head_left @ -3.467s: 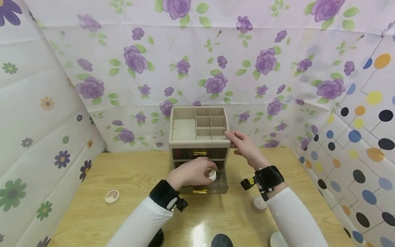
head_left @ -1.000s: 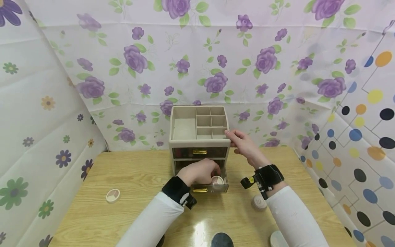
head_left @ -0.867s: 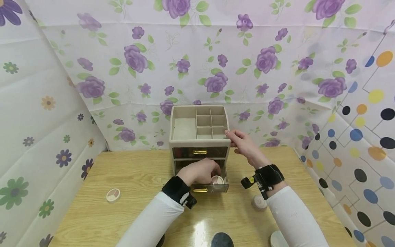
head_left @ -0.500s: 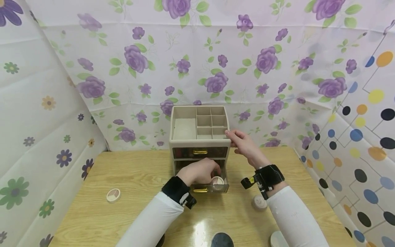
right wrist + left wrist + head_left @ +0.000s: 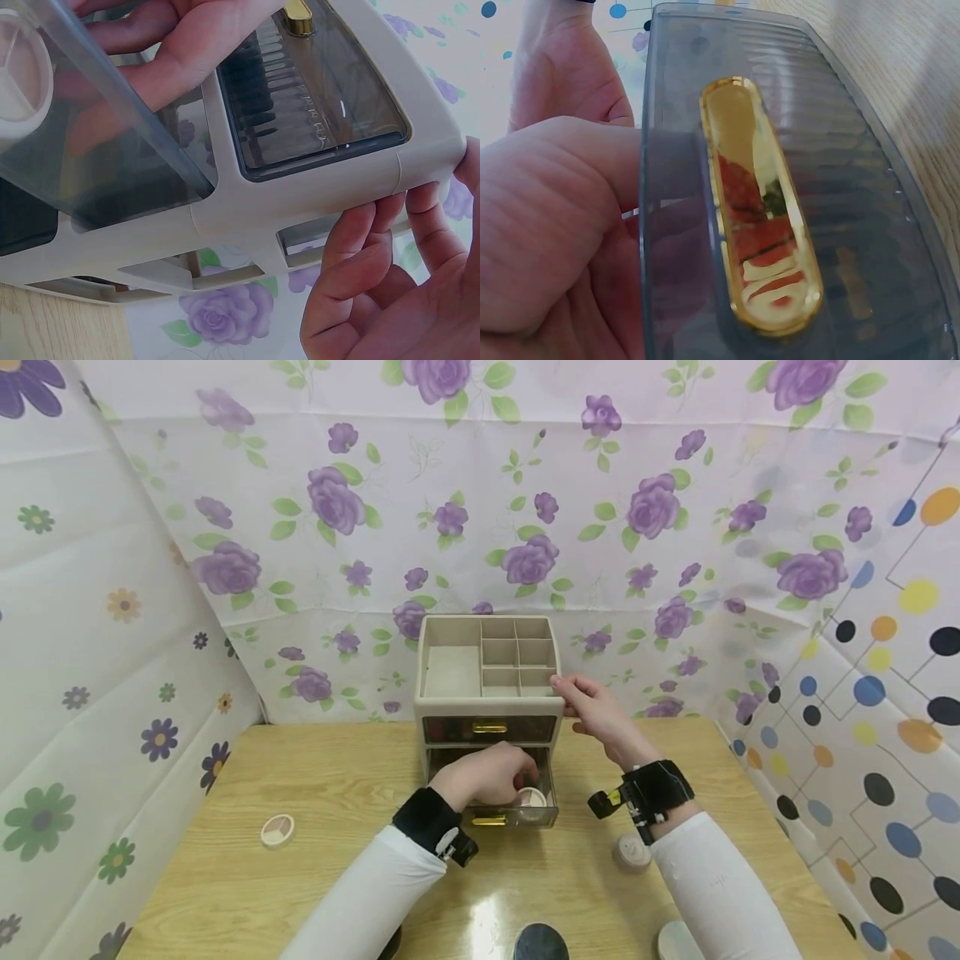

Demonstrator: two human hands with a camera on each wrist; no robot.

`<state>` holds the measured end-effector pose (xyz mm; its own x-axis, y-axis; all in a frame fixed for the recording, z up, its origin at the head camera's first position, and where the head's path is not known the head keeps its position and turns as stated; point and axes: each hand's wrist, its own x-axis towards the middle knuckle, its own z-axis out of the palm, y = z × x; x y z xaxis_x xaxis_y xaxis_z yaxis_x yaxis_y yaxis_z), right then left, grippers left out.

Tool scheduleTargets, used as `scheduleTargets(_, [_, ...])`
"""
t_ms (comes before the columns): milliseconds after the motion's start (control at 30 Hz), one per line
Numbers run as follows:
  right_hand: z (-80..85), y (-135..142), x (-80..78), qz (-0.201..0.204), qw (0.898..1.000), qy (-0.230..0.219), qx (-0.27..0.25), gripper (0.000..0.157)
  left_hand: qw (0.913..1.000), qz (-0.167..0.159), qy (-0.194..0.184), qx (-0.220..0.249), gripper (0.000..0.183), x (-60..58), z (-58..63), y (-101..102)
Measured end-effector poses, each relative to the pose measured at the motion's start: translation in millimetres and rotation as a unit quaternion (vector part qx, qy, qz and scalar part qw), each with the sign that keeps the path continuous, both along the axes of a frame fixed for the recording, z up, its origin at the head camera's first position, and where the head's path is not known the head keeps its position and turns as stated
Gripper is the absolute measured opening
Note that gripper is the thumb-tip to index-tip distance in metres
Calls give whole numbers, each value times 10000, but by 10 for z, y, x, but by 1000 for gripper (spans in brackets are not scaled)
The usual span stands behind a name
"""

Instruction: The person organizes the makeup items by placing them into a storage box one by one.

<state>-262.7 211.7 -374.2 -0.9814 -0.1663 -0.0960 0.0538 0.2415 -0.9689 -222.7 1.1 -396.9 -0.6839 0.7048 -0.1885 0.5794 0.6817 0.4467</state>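
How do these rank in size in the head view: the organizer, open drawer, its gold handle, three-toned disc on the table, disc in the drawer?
1. Organizer
2. Open drawer, partly behind the left hand
3. Table disc and drawer disc: too alike to rank; latter partly hidden
4. Gold handle

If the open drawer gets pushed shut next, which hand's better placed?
Probably the left hand: it's inside the open drawer, near the gold handle, though it must withdraw first. The right hand grips the organizer, likely steadying it.

A rose-patterned sheet is hanging behind the tabletop, a daisy-patterned sheet left, a dot-patterned sheet right.
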Motion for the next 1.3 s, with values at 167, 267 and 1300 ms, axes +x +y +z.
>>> scheduleTargets(167, [13, -4, 4, 6, 10000, -10, -24, 51, 9999, -53, 109, 46, 27, 9, 5, -10])
scheduleTargets(267, [8, 0, 6, 14, 10000, -12, 10, 51, 9998, -72, 130, 161, 28, 21, 22, -25])
scheduleTargets(1300, [-6, -5, 3, 52, 10000, 36, 78, 53, 9772, 64, 1146, 1784, 16, 141, 185, -724])
